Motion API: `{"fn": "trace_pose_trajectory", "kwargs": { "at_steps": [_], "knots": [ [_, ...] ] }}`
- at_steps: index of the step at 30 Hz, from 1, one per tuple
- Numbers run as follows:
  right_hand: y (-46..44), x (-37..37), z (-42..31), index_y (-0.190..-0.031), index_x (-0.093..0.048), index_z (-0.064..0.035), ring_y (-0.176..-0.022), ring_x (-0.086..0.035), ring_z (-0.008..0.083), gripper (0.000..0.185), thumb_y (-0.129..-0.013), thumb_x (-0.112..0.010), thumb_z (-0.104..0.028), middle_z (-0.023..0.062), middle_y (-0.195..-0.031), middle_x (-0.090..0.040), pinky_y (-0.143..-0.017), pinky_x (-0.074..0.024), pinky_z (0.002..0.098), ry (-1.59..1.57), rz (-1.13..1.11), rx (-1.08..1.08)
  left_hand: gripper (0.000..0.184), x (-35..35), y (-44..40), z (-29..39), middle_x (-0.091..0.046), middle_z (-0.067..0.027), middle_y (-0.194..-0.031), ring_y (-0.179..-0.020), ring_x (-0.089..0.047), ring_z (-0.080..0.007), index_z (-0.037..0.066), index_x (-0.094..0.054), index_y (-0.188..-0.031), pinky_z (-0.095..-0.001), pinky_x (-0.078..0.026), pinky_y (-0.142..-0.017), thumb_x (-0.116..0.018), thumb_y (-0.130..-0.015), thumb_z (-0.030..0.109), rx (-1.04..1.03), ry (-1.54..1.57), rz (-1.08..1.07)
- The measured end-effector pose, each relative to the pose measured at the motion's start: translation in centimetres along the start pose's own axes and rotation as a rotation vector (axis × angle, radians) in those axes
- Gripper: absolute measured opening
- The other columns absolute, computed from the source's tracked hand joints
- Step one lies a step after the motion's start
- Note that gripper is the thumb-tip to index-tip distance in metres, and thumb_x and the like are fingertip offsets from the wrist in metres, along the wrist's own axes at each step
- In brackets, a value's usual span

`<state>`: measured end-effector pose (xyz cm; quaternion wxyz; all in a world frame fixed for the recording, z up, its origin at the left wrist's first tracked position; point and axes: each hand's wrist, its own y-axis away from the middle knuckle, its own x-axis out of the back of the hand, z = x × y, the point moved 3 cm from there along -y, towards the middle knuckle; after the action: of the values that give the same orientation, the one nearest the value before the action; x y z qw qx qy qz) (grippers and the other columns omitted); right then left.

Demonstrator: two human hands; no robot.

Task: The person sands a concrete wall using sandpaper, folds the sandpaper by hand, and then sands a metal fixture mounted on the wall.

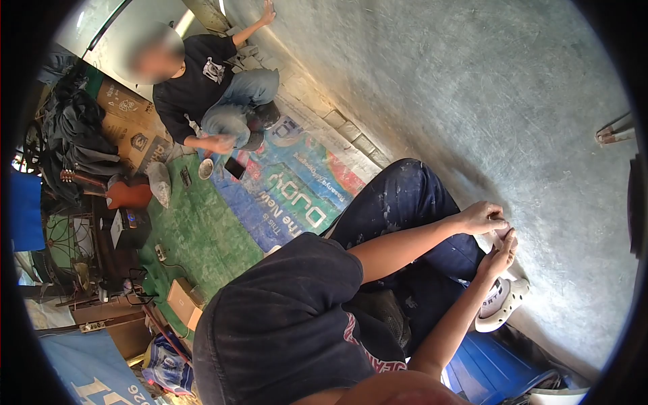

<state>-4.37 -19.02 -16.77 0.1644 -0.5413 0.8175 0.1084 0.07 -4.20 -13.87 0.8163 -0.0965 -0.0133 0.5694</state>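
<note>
My left hand (482,217) and my right hand (501,258) meet above my bent legs, close to the grey wall. The fingers of both are closed on a small pale piece (500,233), pinched between them. Its kind is too small and too covered by the fingers to make out. Dark trousers (412,209) with whitish smears cover my legs. A white clog (505,305) with holes is on my foot, just below my right hand.
The grey wall (526,121) rises at the right. Another person (196,88) squats on a printed banner (297,182). A phone (235,168) and a cup (206,168) lie near them. A guitar (128,194), cardboard box (182,302) and blue plastic surface (493,368) surround me.
</note>
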Motion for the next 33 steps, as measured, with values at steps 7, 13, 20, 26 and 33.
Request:
{"fn": "trace_pose_trajectory", "kwargs": {
  "at_steps": [7, 13, 20, 26, 33],
  "knots": [
    [0.8, -1.5, -1.2, -0.109, -0.066, -0.0089, -0.096, -0.061, 0.0109, 0.021, -0.095, -0.059, -0.024, 0.0013, -0.104, -0.068, -0.087, -0.0429, 0.0289, -0.004, 0.005, -0.029, 0.02, 0.2, 0.1, -0.6, -0.063, -0.0057, -0.071, -0.056, -0.058, -0.0101, -0.003, -0.062, -0.088, -0.0261, -0.048, -0.051, -0.062, -0.09, 0.017, -0.014, 0.063, 0.01],
    [0.0, 0.7, 0.5, -0.115, -0.064, -0.0096, -0.097, -0.058, 0.008, 0.025, -0.095, -0.058, -0.022, 0.0, -0.108, -0.067, -0.087, -0.0355, 0.0304, 0.069, -0.019, -0.085, 0.022, 0.5, 0.3, 0.1, -0.066, -0.0082, -0.077, -0.058, -0.06, -0.0101, -0.005, -0.063, -0.09, -0.0262, -0.049, -0.052, -0.064, -0.09, 0.018, 0.048, 0.144, 0.043],
    [0.8, -0.3, -0.9, -0.107, -0.062, -0.0059, -0.096, -0.06, 0.0132, 0.023, -0.094, -0.061, -0.025, 0.0042, -0.103, -0.065, -0.089, -0.0388, 0.0319, 0.033, 0.157, -0.075, 0.019, -0.3, 0.2, -1.1, -0.065, -0.0075, -0.073, -0.06, -0.062, -0.0117, -0.004, -0.064, -0.088, -0.0267, -0.05, -0.056, -0.065, -0.087, 0.015, -0.015, 0.144, 0.035],
    [0.7, -0.2, -0.6, -0.107, -0.061, -0.0051, -0.095, -0.06, 0.0133, 0.024, -0.094, -0.061, -0.026, 0.0052, -0.103, -0.065, -0.085, -0.0409, 0.0309, 0.091, 0.138, -0.035, 0.018, 0.3, 0.0, -1.0, -0.065, -0.0088, -0.069, -0.064, -0.063, -0.0129, -0.001, -0.061, -0.08, -0.0285, -0.05, -0.058, -0.065, -0.086, 0.016, 0.063, 0.003, 0.045],
    [0.7, -0.3, -0.5, -0.106, -0.065, -0.0083, -0.086, -0.061, 0.0076, 0.019, -0.093, -0.064, -0.022, 0.0005, -0.1, -0.068, -0.073, -0.0404, 0.0225, 0.086, 0.17, 0.007, 0.024, 0.6, 0.8, 0.7, -0.063, -0.0113, -0.07, -0.059, -0.063, -0.0211, 0.002, -0.059, -0.08, -0.0353, -0.046, -0.056, -0.074, -0.08, 0.02, -0.203, -0.163, 0.36]
  ]
}}
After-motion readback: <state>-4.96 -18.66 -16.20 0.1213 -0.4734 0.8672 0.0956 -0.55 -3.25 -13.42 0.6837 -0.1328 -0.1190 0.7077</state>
